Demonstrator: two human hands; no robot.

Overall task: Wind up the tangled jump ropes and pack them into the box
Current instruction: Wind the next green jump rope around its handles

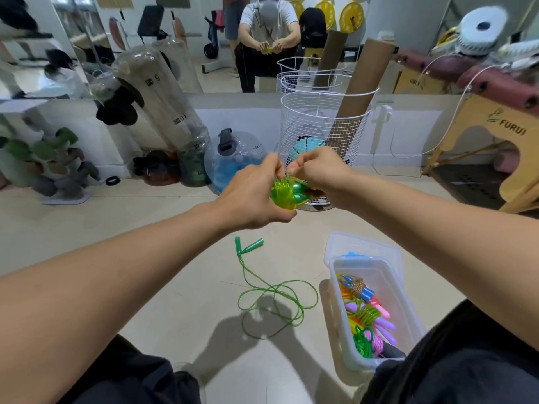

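— Left hand (256,193) is up in front of the chest, fingers curled round a wound bundle of green jump rope (284,195), thumb underneath it.

— And the right hand (318,173)?

— Just beside it, fingertips pinching a strand at the top of that same bundle. Both hands are on it, almost knuckle to knuckle.

— What's on the floor?

— A second green rope (274,298) lies loose on the tiles below the hands, its cord in sprawling loops, the two green handles (248,246) side by side at the far end.

— The box?

— Clear plastic box (408,310), open, on the floor by the right knee, near the loose rope but not touching it. Inside sit several coiled ropes: orange, green, pink, with purple and blue handles. Its lid (364,246) stands propped behind the far end.

— Behind all that?

— A white wire basket (320,123) against the wall.
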